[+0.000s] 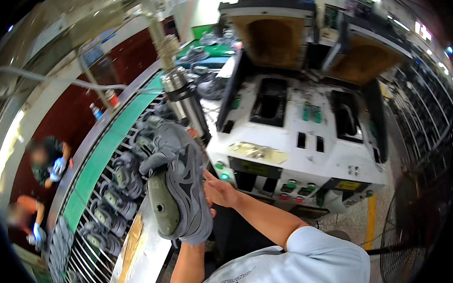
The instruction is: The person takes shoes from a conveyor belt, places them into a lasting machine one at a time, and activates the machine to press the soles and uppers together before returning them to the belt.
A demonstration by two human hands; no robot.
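A grey shoe upper point(189, 196) on a green plastic last point(162, 205) is held up in front of me, tilted, its last's top facing the camera. My left forearm rises to its lower end. The left hand itself is hidden behind the shoe, closed on it from below. My right hand point(222, 191) lies against the shoe's right side, with some fingers out of sight behind it. More grey shoes point(127, 175) on green lasts stand in a row on the metal roller rack to the left.
Ahead stands a white machine point(308, 138) with two raised lids point(273, 41) and dark openings. A metal cylinder point(180, 95) hangs near the shoe. Beyond the rack runs a green belt point(94, 173), with two people point(46, 155) at its far side. A fan point(410, 248) stands right.
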